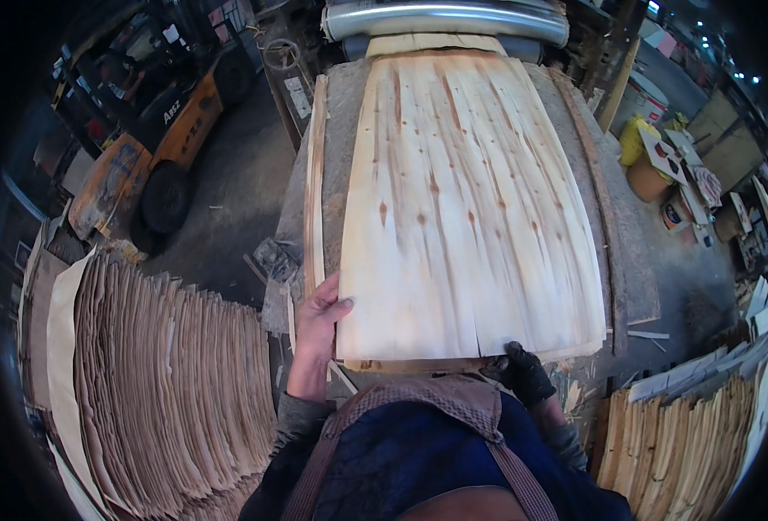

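Note:
A pale wood veneer sheet (475, 208) with brown streaks and knots lies lengthwise in front of me on a rough table (623, 234). At its left edge, near the close corner, my bare left hand (319, 314) is closed, thumb over the top and fingers against the side. My right hand (526, 373), in a dark glove, pinches the near edge right of the middle; its fingers below the edge are hidden. A short split runs in from the near edge beside it. More wood shows under the sheet. Its far end reaches a shiny metal roller (445, 22).
Narrow wood strips (316, 187) lie along the table's left side. Stacked veneer sheets (167, 382) stand at my left, with another stack (675, 447) at my right. An orange forklift (154, 139) with a person aboard is at far left. Buckets (645, 100) and boards are at far right.

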Demonstrator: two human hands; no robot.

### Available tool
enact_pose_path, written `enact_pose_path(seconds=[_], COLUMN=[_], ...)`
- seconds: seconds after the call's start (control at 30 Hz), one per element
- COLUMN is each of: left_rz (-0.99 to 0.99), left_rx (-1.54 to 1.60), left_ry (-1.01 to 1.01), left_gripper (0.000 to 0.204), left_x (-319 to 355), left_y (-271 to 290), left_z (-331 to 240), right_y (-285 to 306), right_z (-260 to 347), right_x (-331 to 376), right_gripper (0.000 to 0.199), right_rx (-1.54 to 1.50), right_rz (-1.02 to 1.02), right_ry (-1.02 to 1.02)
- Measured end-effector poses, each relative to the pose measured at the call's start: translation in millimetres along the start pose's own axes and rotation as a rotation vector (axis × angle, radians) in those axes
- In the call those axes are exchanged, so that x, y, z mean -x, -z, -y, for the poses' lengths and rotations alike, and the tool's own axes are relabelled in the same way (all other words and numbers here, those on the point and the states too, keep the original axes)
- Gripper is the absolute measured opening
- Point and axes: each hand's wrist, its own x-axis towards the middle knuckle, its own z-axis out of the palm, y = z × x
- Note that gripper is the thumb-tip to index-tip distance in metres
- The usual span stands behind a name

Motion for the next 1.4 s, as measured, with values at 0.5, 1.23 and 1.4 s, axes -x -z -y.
enact_pose_path(seconds=[0.5, 1.23, 1.4], left_rz=[-0.305, -0.477, -0.462], left_rx=[-1.31, -0.368, -0.269], left_ry=[0.264, 0.293, 0.248], left_gripper=[0.088, 0.042, 0.03], left_x=[-18.7, -41.6, -35.6], left_y=[73.2, 95.7, 81.4], left_z=[174.2, 136.5, 76.7], right_y=[-52.0, -20.7, 12.8], right_z=[84.2, 3.0, -19.6], right_x=[-223.9, -37.8, -21.5], right_gripper=[0.014, 0.032, 0.023], right_rx=[-0.299, 0.009, -0.108], right_rz=[0.227, 0.288, 0.062], right_ry=[0.018, -0.233, -0.23])
